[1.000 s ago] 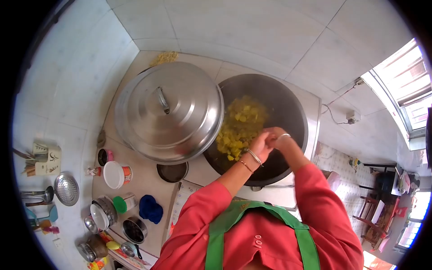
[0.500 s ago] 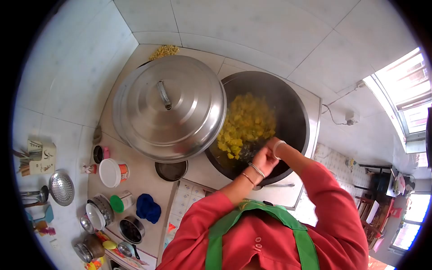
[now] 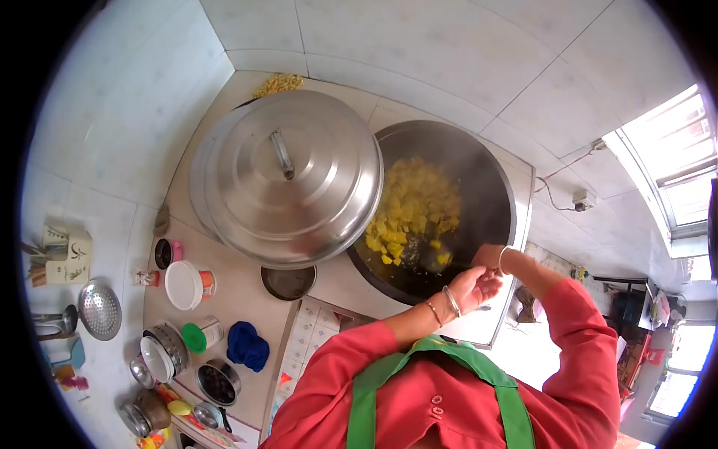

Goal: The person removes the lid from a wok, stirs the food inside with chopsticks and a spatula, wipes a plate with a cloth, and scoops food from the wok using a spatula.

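Observation:
A large dark wok is set in the stove top and holds yellow food pieces, with some steam above them. Over the wok's front right rim, my left hand has its fingers curled, palm partly up. My right hand is closed just beyond it, touching or nearly touching its fingers. Whatever either hand may hold is too small or hidden to make out. Left of the wok, a big metal lid overlaps the wok's left edge.
A dark shallow pan, a white tub, a green-lidded jar, a blue cloth and a small pot stand on the left counter. A perforated ladle hangs on the left wall.
Both hands have moved right and toward my body, from over the food to the wok's front right rim. The yellow pieces look more spread out toward the right.

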Motion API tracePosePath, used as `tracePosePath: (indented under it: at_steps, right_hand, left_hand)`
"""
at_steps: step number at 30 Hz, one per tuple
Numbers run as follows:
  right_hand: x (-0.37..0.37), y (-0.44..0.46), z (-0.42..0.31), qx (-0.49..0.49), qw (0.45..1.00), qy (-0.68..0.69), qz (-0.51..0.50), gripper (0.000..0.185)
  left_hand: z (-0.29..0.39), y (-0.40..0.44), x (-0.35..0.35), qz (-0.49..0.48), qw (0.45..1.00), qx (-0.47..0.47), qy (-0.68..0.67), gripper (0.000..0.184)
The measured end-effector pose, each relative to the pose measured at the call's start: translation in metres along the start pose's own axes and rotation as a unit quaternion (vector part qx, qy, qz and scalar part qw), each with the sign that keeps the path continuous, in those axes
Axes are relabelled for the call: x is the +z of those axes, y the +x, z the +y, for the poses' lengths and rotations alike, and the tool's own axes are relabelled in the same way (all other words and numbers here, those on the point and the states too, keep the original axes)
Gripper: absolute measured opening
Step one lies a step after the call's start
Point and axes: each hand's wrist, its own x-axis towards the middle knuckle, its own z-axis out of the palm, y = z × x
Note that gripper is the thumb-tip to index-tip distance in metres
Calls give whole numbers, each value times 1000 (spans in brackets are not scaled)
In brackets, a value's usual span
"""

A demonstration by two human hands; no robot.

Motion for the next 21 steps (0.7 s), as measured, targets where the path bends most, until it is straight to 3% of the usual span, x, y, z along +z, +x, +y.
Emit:
tracePosePath:
  at_steps: [2,4,5,6,7,9,10,11,13,14,15,16,17,19,20,21]
  right_hand:
    - [18,29,-3,-64,994,91,15,12]
    - [30,80,-25,-200,973,-55,95,13]
    - [22,77,-51,-238,958,-88,135,14]
    - [18,91,-73,-338,876,-114,324,17]
    - [20,125,-69,-317,874,43,366,13]
    - [14,190,-47,-405,808,156,399,7]
    - [-3,175,-48,-434,761,369,310,3]
    - [-16,161,-50,-439,671,563,202,3]
    - [-14,148,-40,-419,541,724,83,8]
    - [-8,143,-20,-400,726,450,333,4]
    - [-10,106,-24,-309,847,149,407,7]
    - [-13,64,-30,-211,845,-173,459,13]
    - [-15,48,-26,-200,851,-286,392,10]
    - [-4,38,0,-212,824,-402,339,13]
    - [4,38,9,-119,916,-200,325,11]
    - [12,37,17,-27,937,19,346,10]
  left_hand:
    - [-2,-11,-12,6,1000,-9,-19,20]
    - [8,-16,-31,98,993,60,-2,19]
    - [27,-24,-44,72,991,110,-12,19]
    - [46,-33,-54,49,986,156,-18,20]
    - [59,-38,-44,84,979,184,-6,20]
    - [84,-31,-39,101,972,210,11,21]
    - [96,-19,-51,85,974,208,16,21]
    - [101,-11,-54,88,975,204,28,22]
    - [96,-6,-32,81,977,190,54,22]
    - [89,-6,-18,72,978,179,79,22]
    - [79,-9,-4,41,986,152,54,22]
    - [69,-6,-7,38,991,117,44,20]
    - [57,-2,-12,17,994,89,56,18]
    - [34,0,-8,-3,997,46,54,15]
    - [24,-2,2,-3,999,34,41,14]
    - [16,4,0,6,999,10,30,12]
